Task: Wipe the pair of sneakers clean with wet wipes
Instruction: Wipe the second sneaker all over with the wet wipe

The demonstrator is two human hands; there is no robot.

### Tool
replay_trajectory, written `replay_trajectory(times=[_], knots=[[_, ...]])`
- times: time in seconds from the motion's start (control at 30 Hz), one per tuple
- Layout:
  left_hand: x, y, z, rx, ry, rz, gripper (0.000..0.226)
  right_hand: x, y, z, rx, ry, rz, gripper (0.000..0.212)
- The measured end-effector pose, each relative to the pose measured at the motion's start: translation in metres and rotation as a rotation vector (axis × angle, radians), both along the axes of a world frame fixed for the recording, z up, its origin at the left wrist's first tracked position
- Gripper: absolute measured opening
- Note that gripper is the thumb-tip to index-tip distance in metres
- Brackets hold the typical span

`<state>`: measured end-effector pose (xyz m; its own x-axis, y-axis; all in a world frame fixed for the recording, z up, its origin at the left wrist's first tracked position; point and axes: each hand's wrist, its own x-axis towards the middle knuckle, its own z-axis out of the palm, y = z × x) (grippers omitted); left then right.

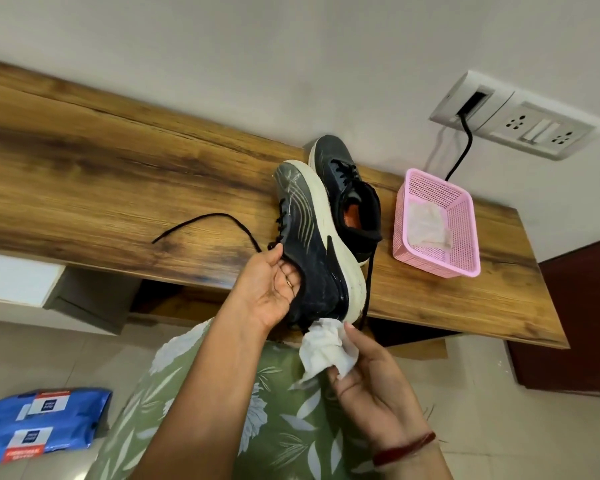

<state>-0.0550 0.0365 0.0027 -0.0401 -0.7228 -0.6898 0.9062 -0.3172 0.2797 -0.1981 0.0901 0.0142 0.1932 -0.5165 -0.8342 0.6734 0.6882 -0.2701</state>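
Left hand (271,289) holds black sneaker (312,244); right hand (371,382) pinches crumpled white wipe (326,348).

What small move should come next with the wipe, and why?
Probably rub the crumpled white wet wipe along the off-white sole edge of the held black sneaker, upward from its heel. The right hand pinches the wipe at that heel, the left hand grips the shoe's opening, and the sole shows dark specks there.

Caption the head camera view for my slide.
Left hand holds a black sneaker while right hand holds a wipe at its heel.
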Motion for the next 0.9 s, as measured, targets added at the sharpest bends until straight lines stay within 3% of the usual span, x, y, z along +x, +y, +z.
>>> replay_trajectory(times=[0.07, 0.2, 0.23, 0.33, 0.37, 0.53, 0.6, 0.67, 0.8, 0.9], knots=[[-0.004, 0.0, -0.001, -0.008, -0.054, -0.067, 0.032, -0.002, -0.004, 0.005, 0.029, -0.036, -0.055, 0.073], [-0.003, 0.0, -0.006, -0.018, -0.071, -0.138, 0.034, -0.006, -0.016, 0.021, 0.039, -0.018, -0.147, 0.033], [-0.002, -0.001, -0.006, -0.01, -0.072, -0.132, 0.035, -0.007, -0.018, 0.025, 0.022, -0.029, -0.166, 0.035], [0.0, -0.002, -0.007, -0.008, -0.055, -0.082, 0.034, -0.01, -0.016, 0.037, -0.076, -0.091, -0.122, 0.077], [0.0, -0.001, -0.005, -0.012, -0.044, -0.059, 0.034, -0.013, -0.014, 0.042, -0.112, -0.109, -0.102, 0.083], [0.002, -0.001, -0.003, -0.055, -0.025, 0.005, 0.032, -0.032, -0.011, 0.049, -0.26, 0.026, -0.17, 0.082], [0.003, 0.001, -0.003, -0.092, -0.019, -0.012, 0.035, -0.035, -0.009, 0.04, -0.222, 0.073, -0.17, 0.07], [0.003, 0.003, -0.002, -0.131, -0.004, -0.037, 0.035, -0.03, -0.005, 0.029, -0.152, 0.096, -0.151, 0.039], [0.002, 0.004, -0.002, -0.158, -0.05, -0.1, 0.039, -0.008, 0.002, 0.007, -0.075, 0.05, -0.071, 0.025], [-0.005, 0.004, -0.005, -0.132, -0.172, -0.195, 0.028, 0.006, -0.003, -0.005, -0.02, 0.061, -0.045, 0.016]])
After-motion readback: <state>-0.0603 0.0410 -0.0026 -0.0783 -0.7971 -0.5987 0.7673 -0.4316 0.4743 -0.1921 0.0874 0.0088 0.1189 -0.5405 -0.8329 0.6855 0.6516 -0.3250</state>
